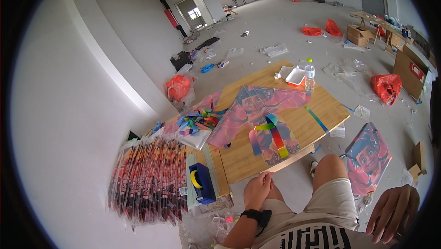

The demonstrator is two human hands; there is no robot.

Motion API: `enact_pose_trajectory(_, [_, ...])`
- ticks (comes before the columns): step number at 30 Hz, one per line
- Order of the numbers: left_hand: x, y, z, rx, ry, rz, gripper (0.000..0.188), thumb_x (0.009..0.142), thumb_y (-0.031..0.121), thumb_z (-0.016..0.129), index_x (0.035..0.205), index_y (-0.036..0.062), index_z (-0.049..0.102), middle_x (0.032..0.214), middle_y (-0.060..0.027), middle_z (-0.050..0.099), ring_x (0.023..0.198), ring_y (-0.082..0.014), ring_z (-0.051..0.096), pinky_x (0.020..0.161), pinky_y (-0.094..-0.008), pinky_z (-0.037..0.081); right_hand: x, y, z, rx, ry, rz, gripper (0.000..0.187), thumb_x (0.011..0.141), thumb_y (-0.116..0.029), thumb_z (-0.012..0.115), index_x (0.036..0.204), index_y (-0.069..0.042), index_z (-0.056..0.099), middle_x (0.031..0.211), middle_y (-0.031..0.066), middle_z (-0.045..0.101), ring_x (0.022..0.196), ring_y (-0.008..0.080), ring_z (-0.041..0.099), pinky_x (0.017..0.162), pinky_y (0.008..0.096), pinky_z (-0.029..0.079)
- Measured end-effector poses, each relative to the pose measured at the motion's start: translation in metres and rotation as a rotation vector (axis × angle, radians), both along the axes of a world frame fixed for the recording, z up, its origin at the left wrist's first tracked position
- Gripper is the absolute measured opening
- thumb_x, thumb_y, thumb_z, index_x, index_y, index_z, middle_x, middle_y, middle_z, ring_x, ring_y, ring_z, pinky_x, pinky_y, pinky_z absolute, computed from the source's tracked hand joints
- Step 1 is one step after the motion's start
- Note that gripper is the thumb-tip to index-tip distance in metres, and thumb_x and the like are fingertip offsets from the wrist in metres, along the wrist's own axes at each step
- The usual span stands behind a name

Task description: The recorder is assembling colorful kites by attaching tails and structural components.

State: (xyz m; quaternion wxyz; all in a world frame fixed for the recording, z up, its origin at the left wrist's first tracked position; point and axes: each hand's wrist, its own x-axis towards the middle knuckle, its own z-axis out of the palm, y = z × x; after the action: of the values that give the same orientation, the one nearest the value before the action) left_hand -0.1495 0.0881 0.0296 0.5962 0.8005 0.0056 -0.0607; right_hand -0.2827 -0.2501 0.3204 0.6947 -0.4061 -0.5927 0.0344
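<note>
On the wooden table (239, 161) lies a kite (250, 109) of thin printed fabric with a cartoon figure. Rainbow ribbons (277, 138) trail across its near part. Close to the table's front edge, my left hand (262, 187) rests on my thigh, its fingers curled together and nothing showing in them. My right hand (393, 212) hangs at the lower right, away from the table, with fingers loosely apart and nothing held. A printed panel (369, 157) with a similar cartoon figure leans beside my right knee. More coloured ribbons (197, 122) are heaped at the kite's left.
Left of the table are a stack of plastic-wrapped kites (149, 175) and a blue tape dispenser (202, 183) with yellow tape. A water bottle (309, 76) and a white-lined tray (295, 76) stand at the far edge. Red bags (387, 88) and cardboard boxes (359, 34) sit on the floor.
</note>
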Motion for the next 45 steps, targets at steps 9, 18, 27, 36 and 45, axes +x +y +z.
enact_pose_trajectory(9, [-0.001,0.0,-0.002,-0.027,0.005,0.016,0.026,0.102,0.024,0.049,0.112,0.006,0.066,0.078,-0.0016,0.063,0.062,-0.007,0.056,0.058,-0.0208,0.044,-0.001,-0.001,0.0,-0.006,-0.018,-0.01,0.011,0.094,0.0,0.057,0.099,0.0,0.067,0.114,0.0236,0.066,0.101,0.0388,0.068,0.087,0.0535,0.059])
enact_pose_trajectory(18, [-0.005,-0.003,0.017,0.059,0.039,0.02,0.027,0.103,0.026,0.048,0.112,0.0086,0.067,0.078,0.0006,0.064,0.063,-0.0065,0.058,0.058,-0.0207,0.044,0.001,-0.003,-0.002,-0.017,-0.015,0.01,0.009,0.093,0.001,0.058,0.098,0.001,0.066,0.113,0.0244,0.065,0.101,0.0397,0.068,0.088,0.0543,0.058])
enact_pose_trajectory(27, [-0.002,0.0,0.004,0.022,0.025,0.013,0.027,0.103,0.026,0.049,0.112,0.0085,0.067,0.078,0.0005,0.064,0.063,-0.0062,0.057,0.057,-0.0207,0.043,0.0,-0.004,0.0,-0.029,-0.003,0.009,0.006,0.093,0.002,0.059,0.093,0.001,0.065,0.112,0.0249,0.066,0.099,0.0404,0.068,0.087,0.0546,0.058])
enact_pose_trajectory(36, [-0.001,0.001,-0.003,-0.03,0.013,0.017,0.026,0.103,0.023,0.049,0.113,0.0053,0.066,0.078,-0.0012,0.063,0.062,-0.0068,0.056,0.057,-0.0204,0.044,0.002,-0.003,-0.001,-0.02,-0.031,0.018,0.007,0.094,0.001,0.058,0.097,0.001,0.065,0.115,0.0252,0.064,0.102,0.0407,0.067,0.088,0.0549,0.058])
enact_pose_trajectory(45, [0.0,0.002,-0.007,-0.032,0.004,0.006,0.027,0.103,0.023,0.049,0.114,0.0056,0.065,0.078,-0.0012,0.062,0.062,-0.0071,0.055,0.057,-0.0209,0.044,0.0,-0.002,-0.003,-0.015,-0.033,0.006,0.009,0.094,0.001,0.058,0.101,0.001,0.064,0.117,0.0251,0.064,0.104,0.0406,0.067,0.089,0.0555,0.057])
